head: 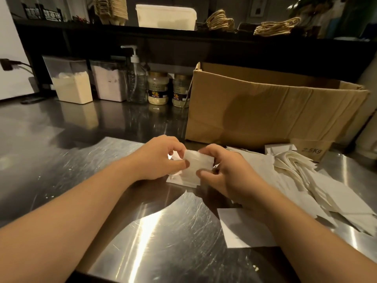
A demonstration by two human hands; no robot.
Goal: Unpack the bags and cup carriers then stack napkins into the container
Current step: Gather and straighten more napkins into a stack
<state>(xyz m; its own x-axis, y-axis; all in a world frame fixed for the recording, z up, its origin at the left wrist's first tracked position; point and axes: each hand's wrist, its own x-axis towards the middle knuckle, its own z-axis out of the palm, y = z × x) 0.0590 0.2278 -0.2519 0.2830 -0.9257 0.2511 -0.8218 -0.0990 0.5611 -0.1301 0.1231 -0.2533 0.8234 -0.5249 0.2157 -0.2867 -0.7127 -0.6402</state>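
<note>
A loose white sheet (244,227) lies near the counter's (163,231) front edge. Mid-counter, the left hand (157,158) and right hand (226,172) each pinch a side of a small napkin stack (196,167), thumbs in front, fingers curled behind. Napkins (306,176) sprawl toward the right edge. A box (265,111) stands behind them; jars (158,87) line the back edge.

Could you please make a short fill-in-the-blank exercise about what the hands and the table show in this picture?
1. Both hands grip a small stack of white ____.
2. The cardboard box stands on the steel table to the ____ of the pump bottle.
3. The left hand and right hand hold the stack from ____ sides.

Missing words: napkins; right; opposite
</note>
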